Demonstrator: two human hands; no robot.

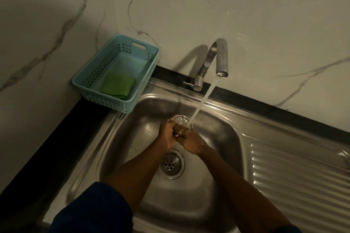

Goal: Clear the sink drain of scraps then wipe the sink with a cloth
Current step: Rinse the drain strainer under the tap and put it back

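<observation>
Both hands are inside the steel sink (214, 191), held together under the running water. Between them is a small round strainer basket (181, 119) of clear or metal make, its rim showing above the fingers. My left hand (167, 134) grips its left side and my right hand (189, 141) holds it from below and the right. The water stream (204, 98) falls from the tap onto the strainer's right edge. The drain (171, 163) lies bare just below my hands, its holes visible. A folded green cloth (117, 85) rests in the blue basket.
A light blue plastic basket (89, 83) sits on the back left corner of the counter. The curved steel tap (217, 58) stands behind the basin. A ribbed drainboard (299, 176) runs to the right. Marble-patterned wall panels rise behind.
</observation>
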